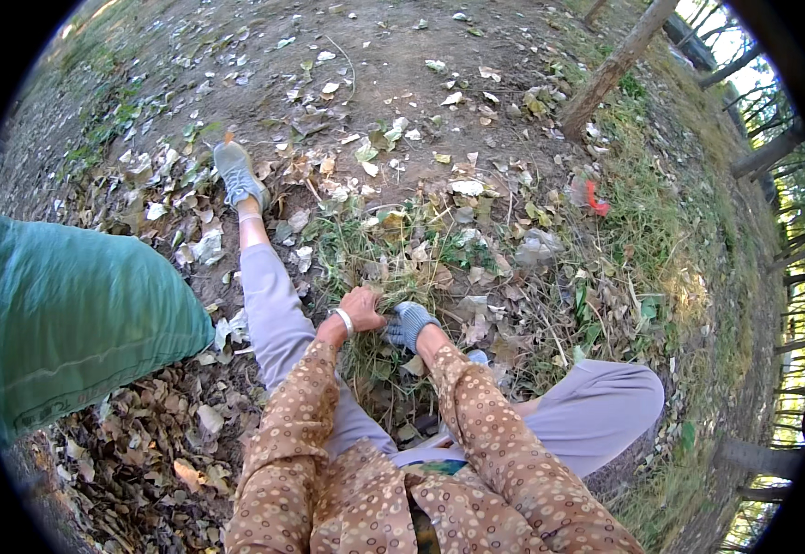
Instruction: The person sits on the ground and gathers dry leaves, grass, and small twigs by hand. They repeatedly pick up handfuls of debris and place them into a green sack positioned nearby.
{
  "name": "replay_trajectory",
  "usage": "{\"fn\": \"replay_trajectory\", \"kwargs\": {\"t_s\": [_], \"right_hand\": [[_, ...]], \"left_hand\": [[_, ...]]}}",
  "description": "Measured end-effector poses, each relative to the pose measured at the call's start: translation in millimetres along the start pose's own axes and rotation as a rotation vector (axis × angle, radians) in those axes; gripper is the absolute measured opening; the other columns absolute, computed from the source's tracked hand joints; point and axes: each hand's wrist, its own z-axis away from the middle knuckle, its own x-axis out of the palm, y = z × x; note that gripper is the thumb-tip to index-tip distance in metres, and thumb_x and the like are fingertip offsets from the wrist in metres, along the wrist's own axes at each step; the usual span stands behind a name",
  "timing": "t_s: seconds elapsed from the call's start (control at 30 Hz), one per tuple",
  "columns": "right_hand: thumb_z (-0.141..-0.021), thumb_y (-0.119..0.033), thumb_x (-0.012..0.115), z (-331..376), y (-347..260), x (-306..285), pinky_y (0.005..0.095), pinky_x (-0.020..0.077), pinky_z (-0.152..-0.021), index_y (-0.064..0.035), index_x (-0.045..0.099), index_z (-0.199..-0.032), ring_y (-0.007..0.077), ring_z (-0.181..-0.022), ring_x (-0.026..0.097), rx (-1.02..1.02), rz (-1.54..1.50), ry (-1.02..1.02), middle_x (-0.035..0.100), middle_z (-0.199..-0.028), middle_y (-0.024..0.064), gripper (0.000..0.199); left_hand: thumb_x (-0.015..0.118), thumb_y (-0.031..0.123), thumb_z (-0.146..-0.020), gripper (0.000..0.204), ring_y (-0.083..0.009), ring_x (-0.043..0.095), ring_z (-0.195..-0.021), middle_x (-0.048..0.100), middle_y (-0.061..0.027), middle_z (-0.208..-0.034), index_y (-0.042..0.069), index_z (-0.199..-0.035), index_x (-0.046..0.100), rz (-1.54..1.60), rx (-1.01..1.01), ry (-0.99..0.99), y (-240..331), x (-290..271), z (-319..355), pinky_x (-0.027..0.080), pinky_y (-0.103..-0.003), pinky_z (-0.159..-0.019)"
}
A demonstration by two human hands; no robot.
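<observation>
I sit on the ground with both hands between my legs, over a loose heap of grass [393, 245] mixed with dry leaves. My left hand [362, 308], bare and with a white band at the wrist, is closed on some of the grass stalks. Close beside it on the right is my right hand [410, 326], in a grey knitted glove. Its fingers are curled in against the same grass, with their tips partly hidden. More green stalks hang below the two hands.
A big green sack [89, 314] stands at my left. My left leg [273, 286] stretches forward and my right knee [606, 406] is bent outward. Fallen leaves cover the soil. A red scrap [595, 198] lies farther right, and a tree trunk [610, 78] rises beyond.
</observation>
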Motion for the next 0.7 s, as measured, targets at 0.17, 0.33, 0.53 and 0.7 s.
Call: {"fn": "replay_trajectory", "kwargs": {"t_s": [0.17,0.33,0.53,0.7], "right_hand": [[-0.093,-0.030,0.044,14,11,-19,0.0519,0.0482,-0.083,-0.0080,0.056,-0.110,0.0360,-0.088,0.061,-0.011,-0.179,-0.216,0.063,-0.098,0.0182,0.030],[-0.088,-0.035,0.054,66,-10,13,0.0457,0.0489,-0.080,-0.0073,0.057,-0.110,0.0341,-0.084,0.063,-0.758,1.410,0.012,0.064,-0.099,0.0170,0.035],[-0.080,-0.028,0.056,77,-23,30,0.0431,0.0385,-0.093,-0.0047,0.059,-0.103,0.0307,-0.098,0.057,-1.404,2.020,0.409,0.061,-0.099,0.0136,0.032],[-0.078,-0.017,0.052,51,-19,27,0.0404,0.0406,-0.081,-0.0069,0.059,-0.093,0.0289,-0.089,0.056,-1.483,2.019,0.254,0.058,-0.092,0.0131,0.019]], "left_hand": [[0.063,0.011,-0.065,0.040,-0.0367,0.055,-0.098,0.057,-0.0200,-0.101,0.005,-0.105,0.061,0.030,0.019,0.156,18,0,24,0.047,-0.043,-0.084],[0.060,0.001,-0.069,0.032,-0.0336,0.055,-0.096,0.055,-0.0167,-0.098,0.005,-0.101,0.059,-0.093,0.015,0.322,15,14,39,0.049,-0.043,-0.077],[0.060,0.003,-0.068,0.024,-0.0315,0.054,-0.090,0.053,-0.0141,-0.094,0.003,-0.092,0.057,-0.120,0.091,0.547,16,36,41,0.048,-0.041,-0.076],[0.059,0.005,-0.069,0.019,-0.0312,0.053,-0.089,0.053,-0.0129,-0.093,0.003,-0.088,0.054,-0.153,0.113,0.638,10,44,46,0.049,-0.038,-0.073]]}}
